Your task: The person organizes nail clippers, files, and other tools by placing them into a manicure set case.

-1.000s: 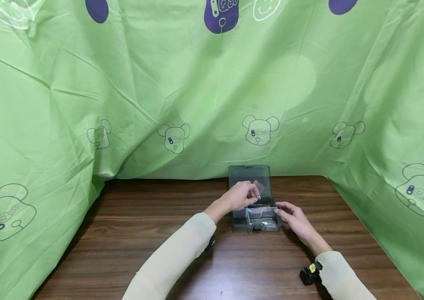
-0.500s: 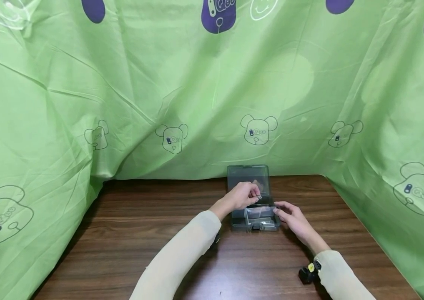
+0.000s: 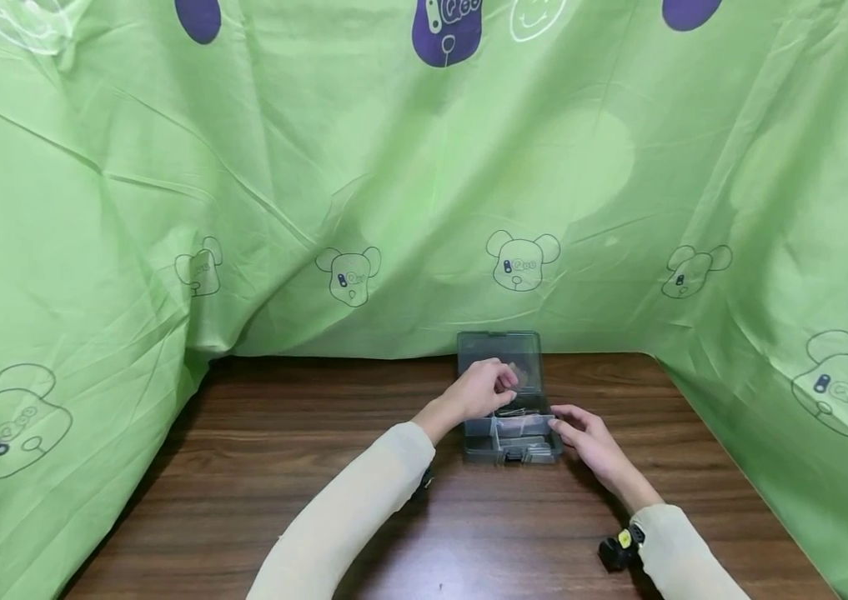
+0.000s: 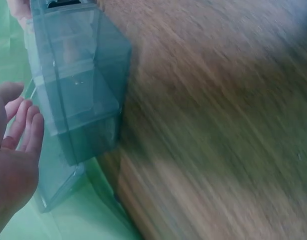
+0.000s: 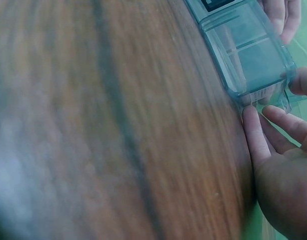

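A smoky see-through compartment box [image 3: 478, 448] stands on the table, its lid [image 3: 499, 350] raised at the back. Over the rear compartment hovers my left hand [image 3: 479, 390], fingers loosely bent. In the left wrist view that hand [image 4: 18, 167] has nothing between thumb and fingers, beside the box wall [image 4: 88, 100]. Thin metal pieces [image 3: 517, 412] show in the rear compartment below it. My right hand [image 3: 594, 442] holds the box's right side. The right wrist view has its thumb at the rim and fingertips against the end wall of the box [image 5: 253, 65].
The box rests on a brown wood-grain table [image 3: 303, 433], near its back edge. A green printed cloth [image 3: 408, 200] hangs behind and along both sides. Clear dividers [image 3: 495, 435] split the box. A small black device [image 3: 616, 552] sits at the right wrist.
The small shiny metal piece earlier between my left fingertips is no longer there; the thumb and fingers have parted. Metal pieces now show more plainly in the rear compartment. The right hand stays put.
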Demonstrator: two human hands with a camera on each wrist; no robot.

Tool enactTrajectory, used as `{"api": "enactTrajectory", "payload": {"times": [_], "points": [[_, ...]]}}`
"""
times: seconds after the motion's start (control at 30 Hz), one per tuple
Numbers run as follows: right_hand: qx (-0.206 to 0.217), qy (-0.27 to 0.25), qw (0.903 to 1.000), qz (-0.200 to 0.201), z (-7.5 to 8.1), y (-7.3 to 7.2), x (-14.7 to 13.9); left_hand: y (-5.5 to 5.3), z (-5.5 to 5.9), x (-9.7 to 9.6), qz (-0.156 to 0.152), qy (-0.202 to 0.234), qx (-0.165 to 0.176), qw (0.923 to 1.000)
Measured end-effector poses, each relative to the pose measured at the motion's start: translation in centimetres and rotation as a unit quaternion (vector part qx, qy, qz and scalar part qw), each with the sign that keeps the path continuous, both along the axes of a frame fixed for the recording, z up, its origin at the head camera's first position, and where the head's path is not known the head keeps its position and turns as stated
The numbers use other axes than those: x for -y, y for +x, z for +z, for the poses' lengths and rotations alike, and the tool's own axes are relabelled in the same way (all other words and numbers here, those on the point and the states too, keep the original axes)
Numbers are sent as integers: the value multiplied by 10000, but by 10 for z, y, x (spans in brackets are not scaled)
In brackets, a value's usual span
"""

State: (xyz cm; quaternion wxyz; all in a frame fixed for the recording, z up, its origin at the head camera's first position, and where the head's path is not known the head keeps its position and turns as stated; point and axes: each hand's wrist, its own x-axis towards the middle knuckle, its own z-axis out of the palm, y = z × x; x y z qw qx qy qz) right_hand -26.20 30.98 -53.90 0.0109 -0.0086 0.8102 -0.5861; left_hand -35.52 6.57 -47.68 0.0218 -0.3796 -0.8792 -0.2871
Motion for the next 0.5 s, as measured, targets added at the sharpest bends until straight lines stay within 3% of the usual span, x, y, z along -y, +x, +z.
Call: {"api": "enactTrajectory", "payload": {"times": [0.13,0.23,0.37,0.5], "points": [[145,-39,9999,-1,3,1,-2,4,10,11,-135,51,-83,9999],[260,-140,9995,69,6,0,-4,8,19,25,-175,-201,-188,9995],[252,-138,9990,345,13,-1,-8,12,30,50,-59,-560,-374,9977],[127,207,9978,618,24,-2,-8,19,39,83,158,-529,-442,9975]]}}
